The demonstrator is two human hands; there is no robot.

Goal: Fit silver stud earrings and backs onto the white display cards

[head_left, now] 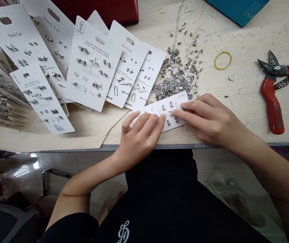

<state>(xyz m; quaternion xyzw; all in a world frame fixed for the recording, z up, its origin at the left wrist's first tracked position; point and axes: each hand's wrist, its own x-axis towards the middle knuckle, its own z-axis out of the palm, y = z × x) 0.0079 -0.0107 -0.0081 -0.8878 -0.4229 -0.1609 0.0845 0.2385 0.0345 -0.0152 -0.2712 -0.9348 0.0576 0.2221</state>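
Note:
A white earring card (156,107) lies slantwise near the table's front edge, back face up, with several small metal earring backs on it. My left hand (143,133) is over the card's left end, its curled fingers holding it. From the other side, my right hand (210,119) grips the card's right end, two fingertips among the earring backs. Its thumb is hidden, and whether a small part sits under the fingertips is unclear. Just behind the card spreads a heap of loose metal earring backs (177,79).
Filled earring cards (93,67) overlap at the left, beside a dense stack (2,98). Red-handled pliers (272,101) lie open at the right, near a yellow rubber band (215,64). A dark red box (119,11) and a blue object (240,10) stand at the back.

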